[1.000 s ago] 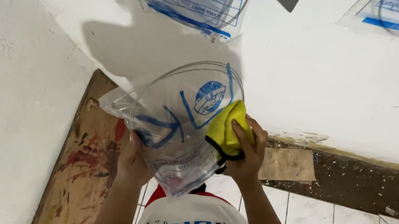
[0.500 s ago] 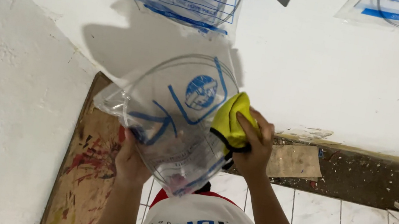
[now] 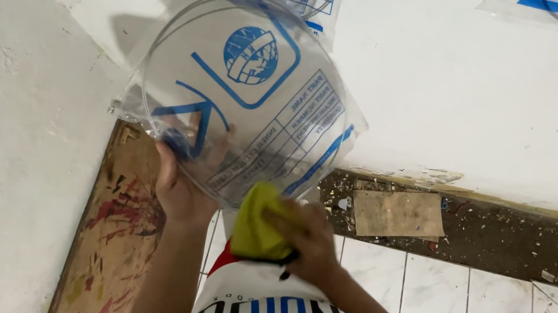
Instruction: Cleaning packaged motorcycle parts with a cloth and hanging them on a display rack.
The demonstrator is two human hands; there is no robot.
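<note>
The right hand (image 3: 307,238) is gripping a yellow cloth (image 3: 255,225) in clenched fingers, touching the lower edge of a clear bag (image 3: 243,97). The left hand (image 3: 180,173) is grasping that bag from behind, raised before the white wall (image 3: 472,99).

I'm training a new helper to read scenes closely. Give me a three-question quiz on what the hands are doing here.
1. True or false: the left hand holds the clear plastic bag with blue print.
2. What colour is the cloth in the right hand?
3. Where does the cardboard scrap lie? A) on the white tiles B) on the dirty strip below the wall C) on the paint-stained board

Key: 1 true; 2 yellow; 3 B
</note>
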